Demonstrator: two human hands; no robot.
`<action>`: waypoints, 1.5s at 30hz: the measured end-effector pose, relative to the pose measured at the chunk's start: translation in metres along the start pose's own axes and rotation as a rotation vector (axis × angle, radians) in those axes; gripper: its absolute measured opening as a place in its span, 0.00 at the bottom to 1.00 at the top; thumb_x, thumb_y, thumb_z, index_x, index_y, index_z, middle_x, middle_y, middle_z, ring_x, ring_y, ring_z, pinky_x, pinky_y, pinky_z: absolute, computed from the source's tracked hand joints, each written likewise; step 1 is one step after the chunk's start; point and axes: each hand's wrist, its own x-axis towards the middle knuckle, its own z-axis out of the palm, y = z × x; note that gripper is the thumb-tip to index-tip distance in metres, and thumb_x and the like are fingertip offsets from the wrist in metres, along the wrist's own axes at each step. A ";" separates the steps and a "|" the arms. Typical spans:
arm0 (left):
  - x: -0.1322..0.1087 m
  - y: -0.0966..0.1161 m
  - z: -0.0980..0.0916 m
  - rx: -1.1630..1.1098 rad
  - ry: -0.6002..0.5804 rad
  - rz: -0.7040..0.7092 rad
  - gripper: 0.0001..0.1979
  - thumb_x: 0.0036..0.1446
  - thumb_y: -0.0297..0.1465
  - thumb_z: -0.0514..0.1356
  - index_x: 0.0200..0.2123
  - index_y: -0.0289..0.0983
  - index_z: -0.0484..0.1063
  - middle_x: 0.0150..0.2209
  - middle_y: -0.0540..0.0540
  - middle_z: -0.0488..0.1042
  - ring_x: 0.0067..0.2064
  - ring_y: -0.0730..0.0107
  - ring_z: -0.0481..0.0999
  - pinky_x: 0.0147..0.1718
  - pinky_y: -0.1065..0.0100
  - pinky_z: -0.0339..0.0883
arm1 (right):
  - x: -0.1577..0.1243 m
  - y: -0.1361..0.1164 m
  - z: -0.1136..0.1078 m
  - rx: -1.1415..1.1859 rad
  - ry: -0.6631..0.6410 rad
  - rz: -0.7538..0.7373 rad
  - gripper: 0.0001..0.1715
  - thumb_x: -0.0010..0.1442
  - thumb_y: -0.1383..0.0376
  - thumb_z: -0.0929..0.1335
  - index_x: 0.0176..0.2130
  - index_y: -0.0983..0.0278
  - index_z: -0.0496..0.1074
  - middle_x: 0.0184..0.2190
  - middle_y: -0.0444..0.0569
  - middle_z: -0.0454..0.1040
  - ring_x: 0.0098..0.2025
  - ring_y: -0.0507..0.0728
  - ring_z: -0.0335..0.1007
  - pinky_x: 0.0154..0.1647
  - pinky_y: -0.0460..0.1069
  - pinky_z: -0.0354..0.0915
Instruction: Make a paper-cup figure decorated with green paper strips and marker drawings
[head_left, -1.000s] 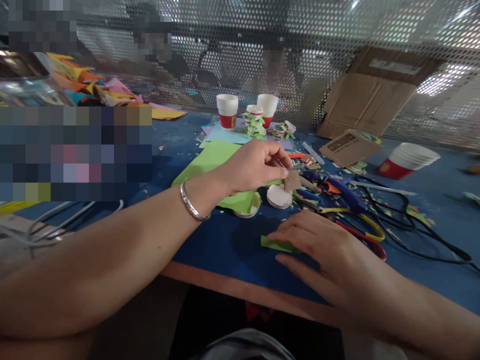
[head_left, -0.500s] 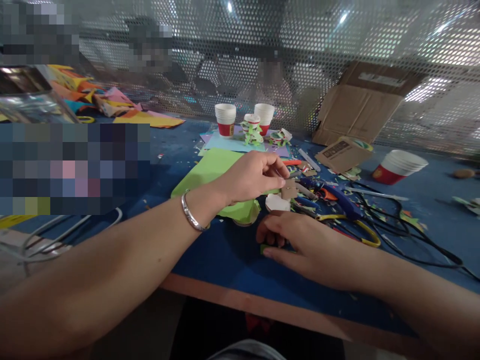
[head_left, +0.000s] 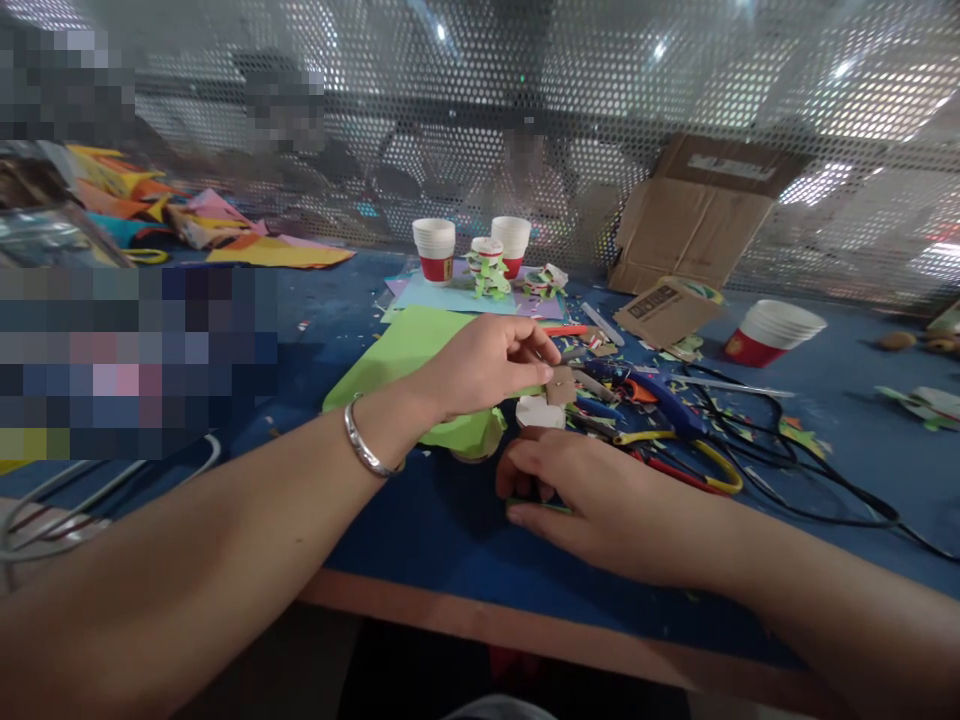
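My left hand [head_left: 495, 365], with a silver bangle at its wrist, hovers over the light green sheet [head_left: 397, 350]. Its fingers are loosely curled, apart from the thumb, and nothing shows between them. Just beyond the thumb tip is a small brown cardboard square [head_left: 560, 385]; whether they touch is unclear. Low over the blue tabletop, my right hand [head_left: 562, 480] has its fingers and thumb closed on a small green paper piece [head_left: 551, 507], mostly hidden. A white rounded piece [head_left: 540, 412] lies just behind the right hand. A green-topped round piece [head_left: 472, 445] sits by the sheet's near edge.
Yellow-and-red-handled pliers [head_left: 716, 465], a blue-handled tool [head_left: 671, 400] and a black cable [head_left: 817, 490] lie at right among scraps. Stacked paper cups [head_left: 434, 250] and small green-and-white paper figures [head_left: 487, 270] stand behind. A cardboard box [head_left: 694, 220] leans on the perforated screen.
The view has shifted slightly, moving the scene a little left and down. More of the green paper edge shows under my right hand. My left hand keeps nearly the same pose.
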 end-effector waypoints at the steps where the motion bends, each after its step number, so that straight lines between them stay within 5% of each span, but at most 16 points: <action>1: 0.000 0.000 0.000 -0.002 0.002 0.004 0.07 0.55 0.27 0.66 0.39 0.34 0.78 0.35 0.45 0.80 0.35 0.71 0.77 0.36 0.69 0.71 | 0.000 0.000 0.000 -0.006 -0.005 -0.003 0.06 0.63 0.69 0.69 0.42 0.64 0.76 0.41 0.50 0.77 0.40 0.56 0.71 0.42 0.50 0.63; 18: 0.000 0.002 -0.002 0.011 0.037 0.032 0.05 0.55 0.23 0.65 0.37 0.33 0.77 0.37 0.44 0.81 0.37 0.70 0.78 0.37 0.67 0.71 | -0.012 0.010 -0.007 -0.010 0.157 -0.024 0.11 0.63 0.74 0.67 0.42 0.63 0.76 0.37 0.46 0.78 0.36 0.53 0.73 0.37 0.47 0.65; 22: 0.001 0.000 -0.003 -0.002 0.035 0.053 0.05 0.56 0.23 0.65 0.38 0.32 0.78 0.36 0.43 0.81 0.36 0.71 0.78 0.37 0.67 0.71 | -0.023 0.011 -0.012 0.035 0.056 0.095 0.06 0.64 0.69 0.68 0.40 0.61 0.76 0.31 0.43 0.77 0.28 0.51 0.70 0.30 0.46 0.64; 34: 0.001 -0.001 -0.004 0.013 0.027 0.073 0.06 0.56 0.22 0.65 0.38 0.32 0.78 0.35 0.45 0.81 0.35 0.73 0.78 0.35 0.70 0.70 | -0.040 0.012 -0.020 -0.076 -0.069 0.149 0.07 0.63 0.62 0.70 0.43 0.58 0.75 0.37 0.42 0.78 0.31 0.52 0.72 0.32 0.49 0.64; 45: -0.001 0.004 -0.003 0.044 0.027 0.054 0.05 0.56 0.23 0.65 0.38 0.32 0.78 0.35 0.44 0.82 0.35 0.72 0.79 0.35 0.69 0.70 | -0.045 0.019 -0.009 -0.049 -0.034 0.139 0.11 0.60 0.67 0.71 0.44 0.55 0.74 0.37 0.40 0.78 0.31 0.50 0.72 0.33 0.46 0.65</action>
